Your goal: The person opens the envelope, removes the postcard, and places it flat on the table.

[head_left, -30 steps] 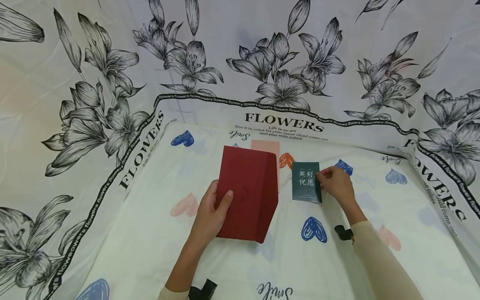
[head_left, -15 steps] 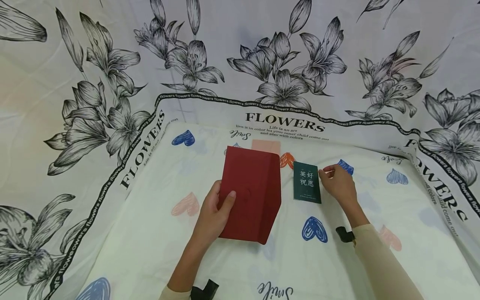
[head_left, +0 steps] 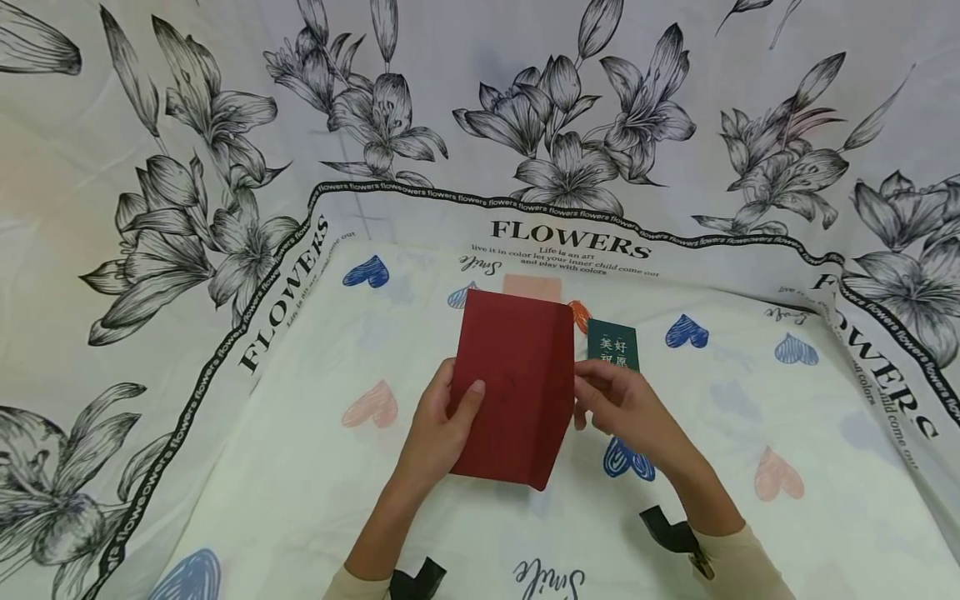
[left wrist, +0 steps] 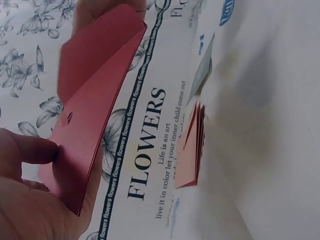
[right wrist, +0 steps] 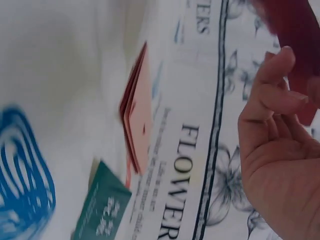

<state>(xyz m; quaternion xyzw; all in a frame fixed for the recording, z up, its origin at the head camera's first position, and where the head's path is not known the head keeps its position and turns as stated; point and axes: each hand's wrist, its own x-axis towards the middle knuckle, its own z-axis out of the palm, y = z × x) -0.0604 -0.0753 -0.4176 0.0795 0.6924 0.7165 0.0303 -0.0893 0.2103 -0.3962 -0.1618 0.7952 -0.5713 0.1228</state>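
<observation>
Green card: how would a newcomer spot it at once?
Over the heart-printed white cloth, find the red envelope held in the left hand. Right of it in the head view, partly hidden by the right hand, lies the green card. White characters on dark green distinguish it from the envelope and pink stack.

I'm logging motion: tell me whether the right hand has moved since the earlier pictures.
Yes, leftward in the head view: the right hand, earlier partly covering a printed blue heart, is now clear of it, at the red envelope.
</observation>
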